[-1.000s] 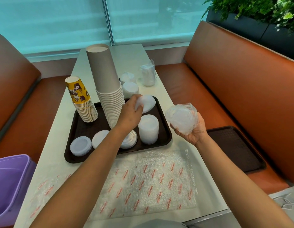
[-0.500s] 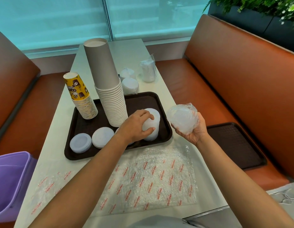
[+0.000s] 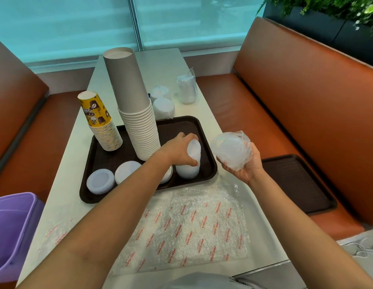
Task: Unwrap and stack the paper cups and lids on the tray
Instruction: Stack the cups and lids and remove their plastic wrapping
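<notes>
Your left hand [image 3: 177, 150] has its fingers curled around the top of a white lid stack [image 3: 189, 163] on the brown tray [image 3: 210, 163]. Your right hand [image 3: 247, 165] cups a bag of lids [image 3: 231, 150], just right of the tray. A tall gray cup stack [image 3: 133, 105] and a yellow cup stack [image 3: 101, 122] stand on the tray too.

Counts: 2 trays, one on table [image 3: 208, 163], 2nd [image 3: 296, 184] on bench at 3 o'clock. 2 cup stacks on 1st tray: grey [image 3: 135, 105], yellow [image 3: 100, 122] at its 9 o'clock. 4 lid piles on tray, incl. tall one [image 3: 188, 171]. 3 wrapped lid pkgs on table at 12 o'clock, 1 more pkg [image 3: 231, 150] in hand. 1 purple bin [image 3: 12, 232]. 1 bubble-wrap sheet [image 3: 187, 228].
</notes>
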`<state>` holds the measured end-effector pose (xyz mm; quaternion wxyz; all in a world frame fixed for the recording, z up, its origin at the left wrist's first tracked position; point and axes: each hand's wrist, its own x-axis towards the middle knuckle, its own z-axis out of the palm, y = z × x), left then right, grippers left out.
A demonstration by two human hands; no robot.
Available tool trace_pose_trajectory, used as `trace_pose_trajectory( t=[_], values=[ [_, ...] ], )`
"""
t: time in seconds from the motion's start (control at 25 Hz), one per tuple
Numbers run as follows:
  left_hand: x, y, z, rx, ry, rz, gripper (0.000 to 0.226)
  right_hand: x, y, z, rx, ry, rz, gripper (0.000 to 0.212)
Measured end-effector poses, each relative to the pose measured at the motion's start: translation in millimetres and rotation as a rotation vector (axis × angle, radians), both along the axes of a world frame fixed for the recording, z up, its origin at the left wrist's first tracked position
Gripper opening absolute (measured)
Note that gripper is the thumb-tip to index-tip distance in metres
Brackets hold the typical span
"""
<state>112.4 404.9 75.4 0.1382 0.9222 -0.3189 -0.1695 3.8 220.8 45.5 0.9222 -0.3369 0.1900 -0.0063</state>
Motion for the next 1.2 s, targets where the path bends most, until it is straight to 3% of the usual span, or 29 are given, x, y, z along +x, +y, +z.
trace_pose_trajectory(
  t=[0.12,0.24,0.36,0.4,0.44,0.52,0.64,0.72,0.88,1.0,1.2],
  values=[
    [-3,-1,1,0.044,-0.025,-0.019,0.086,2,1,0,0.026,-0.029,0.028,0.081],
    [-8,3,12,0.05,-0.12,-0.005,0.088,7,4,4,0.06,-0.034,0.06,0.086],
    [-24,-3,36,-0.605,-0.318,0.077,0.047,11,9,13,0.087,-0.061,0.077,0.067],
    [-31,-8,45,-0.757,-0.325,0.043,0.031,12,11,16,0.086,-0.075,0.085,0.055],
    [-40,-14,52,-0.791,-0.283,-0.021,0.02,12,13,19,0.079,-0.088,0.097,0.045],
    [-58,-23,54,-0.649,-0.194,-0.124,0.017,12,17,21,0.051,-0.111,0.124,0.041],
    [-66,-28,41,-0.448,-0.299,-0.134,0.028,9,22,20,0.054,-0.149,0.185,0.05],
    [-68,-28,36,-0.345,-0.338,-0.115,0.043,8,23,20,0.015,-0.157,0.195,0.044],
    [-74,-31,33,-0.246,-0.375,-0.119,0.062,6,22,24,-0.007,-0.114,0.167,0.045],
    [-76,-30,31,-0.226,-0.386,-0.094,0.065,4,24,26,-0.035,-0.07,0.129,0.035],
    [-74,-29,29,-0.156,-0.349,-0.146,0.065,2,26,23,-0.056,-0.038,0.119,0.046]
  ],
)
